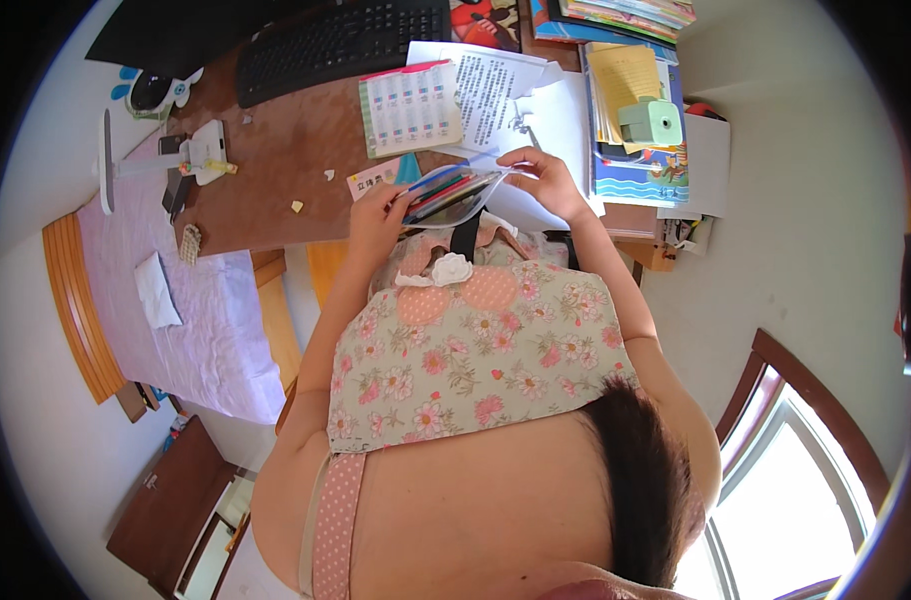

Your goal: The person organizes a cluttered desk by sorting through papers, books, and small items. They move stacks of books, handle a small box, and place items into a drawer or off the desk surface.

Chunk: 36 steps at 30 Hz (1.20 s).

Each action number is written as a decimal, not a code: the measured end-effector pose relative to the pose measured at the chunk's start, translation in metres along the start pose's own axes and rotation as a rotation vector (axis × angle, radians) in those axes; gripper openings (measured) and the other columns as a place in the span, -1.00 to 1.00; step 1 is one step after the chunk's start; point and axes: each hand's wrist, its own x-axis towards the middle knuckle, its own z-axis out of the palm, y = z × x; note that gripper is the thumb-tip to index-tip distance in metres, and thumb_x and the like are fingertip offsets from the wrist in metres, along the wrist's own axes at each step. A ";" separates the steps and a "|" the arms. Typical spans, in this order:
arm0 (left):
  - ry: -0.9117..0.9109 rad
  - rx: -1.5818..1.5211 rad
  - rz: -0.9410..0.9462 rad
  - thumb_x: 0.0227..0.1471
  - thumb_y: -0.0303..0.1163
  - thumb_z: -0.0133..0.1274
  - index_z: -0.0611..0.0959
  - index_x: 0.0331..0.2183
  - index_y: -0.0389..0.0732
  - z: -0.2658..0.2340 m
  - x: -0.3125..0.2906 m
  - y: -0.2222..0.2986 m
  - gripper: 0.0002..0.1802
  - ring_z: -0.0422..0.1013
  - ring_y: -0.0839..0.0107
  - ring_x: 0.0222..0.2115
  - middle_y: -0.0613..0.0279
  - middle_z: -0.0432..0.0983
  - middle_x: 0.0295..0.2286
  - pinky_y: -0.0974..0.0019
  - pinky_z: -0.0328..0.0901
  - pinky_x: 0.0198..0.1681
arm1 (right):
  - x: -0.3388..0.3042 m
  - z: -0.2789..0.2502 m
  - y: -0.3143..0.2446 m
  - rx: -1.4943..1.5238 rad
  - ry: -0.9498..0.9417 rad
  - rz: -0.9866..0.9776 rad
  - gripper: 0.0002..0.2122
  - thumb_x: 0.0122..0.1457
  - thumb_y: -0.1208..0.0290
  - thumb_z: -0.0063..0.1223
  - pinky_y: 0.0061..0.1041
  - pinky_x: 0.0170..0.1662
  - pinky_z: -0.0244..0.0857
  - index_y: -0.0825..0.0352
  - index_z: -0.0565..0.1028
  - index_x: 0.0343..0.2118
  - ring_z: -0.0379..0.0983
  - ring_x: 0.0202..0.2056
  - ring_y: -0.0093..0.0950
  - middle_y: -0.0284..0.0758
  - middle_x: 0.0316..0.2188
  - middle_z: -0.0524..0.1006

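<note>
A clear pouch with a blue edge (472, 212) is held at the desk's front edge, its mouth spread apart. Inside it lie several pens and pencils (445, 197), red and dark ones among them. My left hand (377, 218) grips the pouch's left end, fingers curled at its rim. At the other end my right hand (543, 182) pinches the upper right corner between thumb and fingers. Just beyond the pouch are a pink and teal card (373, 177), partly covered, and white printed sheets (490, 95) with a grey pen (531, 135) on them.
A calendar-like booklet (411, 110) lies on the brown desk (275, 190) before a black keyboard (340, 45). To the right, a pale green box-shaped device (650, 122) sits on stacked books (640, 178). A white stand (207, 152) and small scraps (297, 207) are at the left.
</note>
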 end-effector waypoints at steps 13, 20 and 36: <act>0.144 0.339 0.337 -0.12 -0.57 0.02 0.60 -0.23 -0.09 0.009 -0.008 -0.041 -0.67 0.39 0.20 -0.36 0.19 0.45 -0.40 0.23 0.31 -0.34 | 0.025 0.022 0.005 -0.546 0.176 -0.221 -0.81 0.02 0.53 0.06 -0.50 -0.24 0.36 0.32 0.51 -0.26 0.47 -0.30 -0.40 -0.28 -0.27 0.52; 0.152 0.292 0.382 -0.04 -0.53 0.00 0.61 -0.24 -0.11 0.010 0.002 -0.042 -0.74 0.39 0.19 -0.35 0.16 0.45 -0.44 0.22 0.30 -0.32 | 0.066 0.083 -0.016 -1.028 -0.366 -0.345 -0.77 -0.06 0.55 -0.01 -0.39 -0.16 0.34 0.22 0.49 -0.28 0.40 -0.21 -0.32 -0.32 -0.29 0.48; 0.228 -0.178 0.018 -0.08 -0.52 0.10 0.46 -0.05 -0.16 0.015 0.005 -0.053 -0.53 0.42 0.44 -0.48 0.20 0.51 -0.45 0.40 0.31 -0.41 | 0.025 0.095 -0.055 -0.083 -0.399 0.008 -0.85 0.05 0.56 0.05 -0.57 -0.24 0.29 0.39 0.45 -0.28 0.42 -0.32 -0.51 -0.30 -0.32 0.49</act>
